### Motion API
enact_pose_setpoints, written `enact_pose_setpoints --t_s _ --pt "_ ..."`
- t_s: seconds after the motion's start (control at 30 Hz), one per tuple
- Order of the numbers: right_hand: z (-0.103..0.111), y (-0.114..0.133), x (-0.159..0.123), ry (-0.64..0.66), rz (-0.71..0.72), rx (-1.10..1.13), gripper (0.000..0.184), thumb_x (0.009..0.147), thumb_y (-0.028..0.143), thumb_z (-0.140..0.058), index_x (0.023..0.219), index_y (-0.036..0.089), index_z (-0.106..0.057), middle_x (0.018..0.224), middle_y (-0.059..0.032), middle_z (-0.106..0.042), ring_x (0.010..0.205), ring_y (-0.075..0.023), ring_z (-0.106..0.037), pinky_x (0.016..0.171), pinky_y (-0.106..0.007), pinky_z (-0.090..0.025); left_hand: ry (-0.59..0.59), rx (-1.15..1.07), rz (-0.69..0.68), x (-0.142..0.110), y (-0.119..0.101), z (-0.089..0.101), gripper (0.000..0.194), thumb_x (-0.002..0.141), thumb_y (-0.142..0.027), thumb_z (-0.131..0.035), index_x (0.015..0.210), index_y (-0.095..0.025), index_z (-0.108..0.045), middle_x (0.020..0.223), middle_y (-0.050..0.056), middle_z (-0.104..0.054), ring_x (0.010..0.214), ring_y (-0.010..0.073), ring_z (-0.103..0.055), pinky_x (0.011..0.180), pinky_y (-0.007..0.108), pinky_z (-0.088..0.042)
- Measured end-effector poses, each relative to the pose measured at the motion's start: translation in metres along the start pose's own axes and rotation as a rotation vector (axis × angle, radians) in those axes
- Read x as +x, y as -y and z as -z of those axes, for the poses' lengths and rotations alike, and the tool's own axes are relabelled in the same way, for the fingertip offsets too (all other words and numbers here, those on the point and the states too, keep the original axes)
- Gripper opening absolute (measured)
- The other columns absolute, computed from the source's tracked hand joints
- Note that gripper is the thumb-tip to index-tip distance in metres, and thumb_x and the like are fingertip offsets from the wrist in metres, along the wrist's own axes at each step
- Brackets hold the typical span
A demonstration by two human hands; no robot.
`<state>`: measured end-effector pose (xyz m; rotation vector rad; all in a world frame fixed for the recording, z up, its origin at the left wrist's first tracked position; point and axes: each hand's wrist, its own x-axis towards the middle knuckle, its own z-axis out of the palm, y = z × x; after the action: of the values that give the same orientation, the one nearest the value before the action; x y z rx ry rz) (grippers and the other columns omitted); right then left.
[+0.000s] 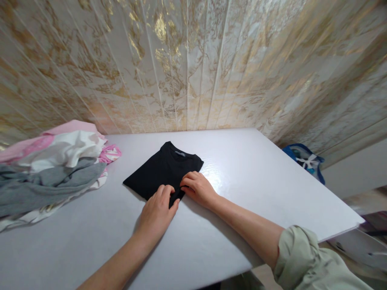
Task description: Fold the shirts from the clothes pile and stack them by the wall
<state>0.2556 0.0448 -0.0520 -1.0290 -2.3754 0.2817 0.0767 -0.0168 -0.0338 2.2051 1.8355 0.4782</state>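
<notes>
A black T-shirt [157, 167], folded into a compact shape, lies on the white table [242, 173] with its collar and neck label toward the far side. My left hand [159, 206] is at the shirt's near edge, its fingers curled over the cloth and its thumb along the edge. Just to the right, my right hand [199, 187] pinches the shirt's right side near the same corner. The fingertips of both hands are partly hidden against the dark fabric.
A heap of clothes in pink, white and grey [60, 161] sits at the table's left. Behind the table hangs a gold-patterned curtain [181, 72]. A blue bag [306, 161] with a white tie stands beyond the right edge.
</notes>
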Motion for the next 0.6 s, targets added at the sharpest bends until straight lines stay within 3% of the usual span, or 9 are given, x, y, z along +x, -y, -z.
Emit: enact_pose_setpoints --t_s 0.17,0.37,0.6 --pt "0.002 -0.002 -0.001 -0.007 -0.037 -0.026 0.019 0.085 0.008 -0.060 0.097 0.022 -0.064 0.106 -0.0024 -0.063 0.099 -0.0180 -0.054 0.087 -0.032 -0.040 0.022 -0.012 -0.017 0.000 0.002 0.000 0.010 0.089 -0.016 -0.045 0.094 -0.023 -0.051 0.096 0.001 -0.056 0.085 0.0186 -0.058 0.069 0.031 -0.040" --pt "0.008 -0.016 -0.002 -0.049 -0.260 -0.134 0.025 0.084 0.005 -0.055 0.097 0.024 -0.065 0.105 -0.0024 -0.063 0.100 -0.0201 -0.054 0.088 -0.034 -0.040 0.058 0.050 -0.171 -0.016 0.004 0.003 0.026 0.081 -0.003 -0.043 0.097 -0.021 -0.055 0.098 0.003 -0.056 0.094 0.0221 -0.054 0.081 0.036 -0.040" --pt "0.009 -0.021 -0.005 -0.086 -0.318 -0.171 0.035 0.081 -0.001 -0.048 0.100 0.023 -0.066 0.108 -0.0043 -0.064 0.103 -0.0217 -0.055 0.091 -0.037 -0.041 0.056 0.137 -0.206 -0.022 0.000 0.010 0.021 0.083 -0.009 -0.047 0.096 -0.022 -0.058 0.094 0.003 -0.059 0.090 0.0231 -0.054 0.078 0.038 -0.040"
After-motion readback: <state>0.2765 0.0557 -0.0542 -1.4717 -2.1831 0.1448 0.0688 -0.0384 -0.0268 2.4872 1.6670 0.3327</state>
